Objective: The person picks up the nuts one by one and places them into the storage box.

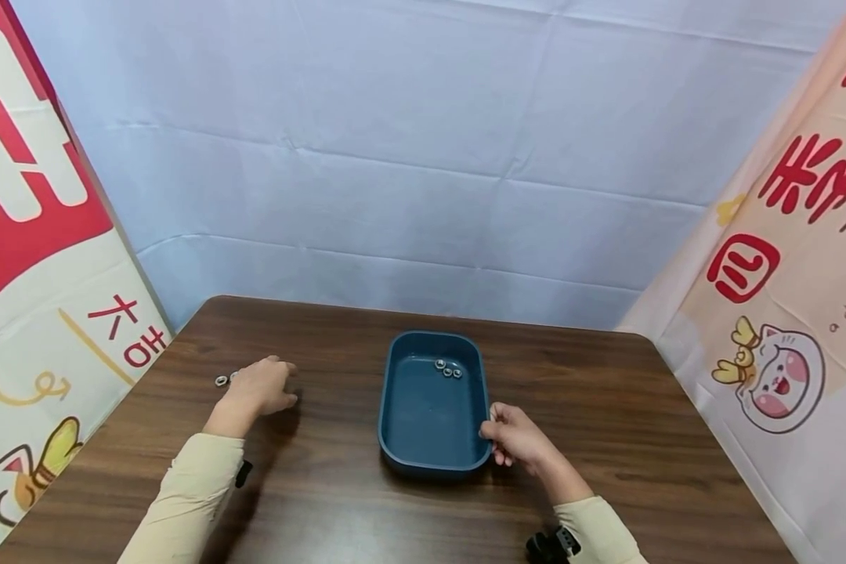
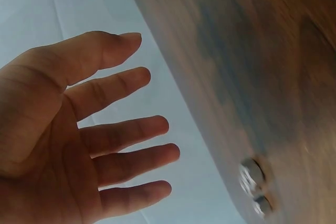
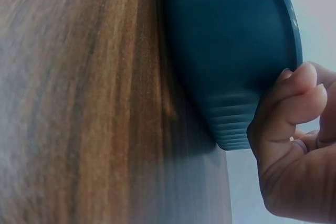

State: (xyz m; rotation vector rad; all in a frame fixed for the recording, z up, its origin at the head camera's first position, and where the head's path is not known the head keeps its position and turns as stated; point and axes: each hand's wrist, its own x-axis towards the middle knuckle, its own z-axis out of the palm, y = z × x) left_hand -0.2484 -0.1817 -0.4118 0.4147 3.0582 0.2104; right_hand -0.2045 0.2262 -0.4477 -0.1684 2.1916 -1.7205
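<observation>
Blue tray point(image 1: 423, 407) upright mid-counter, three metal rings point(image 1: 448, 368) at its far end; two more rings point(image 1: 222, 381) lie far left.

Matt plastic tray point(image 1: 395, 392), wood-grain table point(image 1: 606, 407).

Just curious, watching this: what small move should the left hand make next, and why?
Probably lower the left hand and pinch one of the small metal rings lying beside it on the table. Its fingers are spread and hold nothing, three like rings already lie in the blue tray, and the right hand holds its rim.
</observation>
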